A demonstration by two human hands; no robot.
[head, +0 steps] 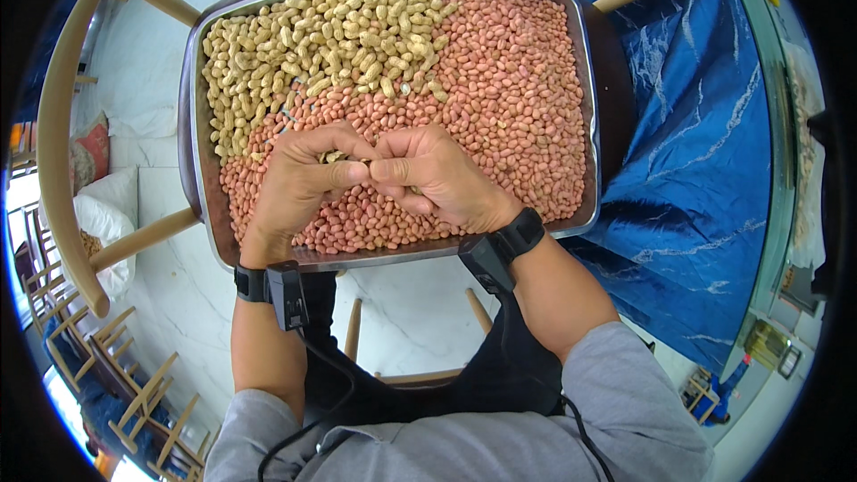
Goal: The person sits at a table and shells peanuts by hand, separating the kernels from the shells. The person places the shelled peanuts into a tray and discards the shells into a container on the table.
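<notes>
Over the near half of a metal tray (594, 147), my left hand (311, 177) and my right hand (432, 177) meet at the fingertips. Pieces of peanut shell (333, 157) show between the left thumb and fingers. A small dark bit is pinched where the two thumbs come together. The right fingers curl around something brownish, mostly hidden. Unshelled peanuts (321, 40) fill the tray's far left part. Shelled pink-skinned peanuts (515, 100) cover the right side and the near part, beneath both hands.
The tray rests on a dark chair seat (612, 94) with a curved wooden backrest (57, 120) at left. Blue marbled cloth (696, 167) hangs at right below a glass-edged counter (770, 147). A white sack (110, 221) stands on the floor at left, near stacked chairs (144, 395).
</notes>
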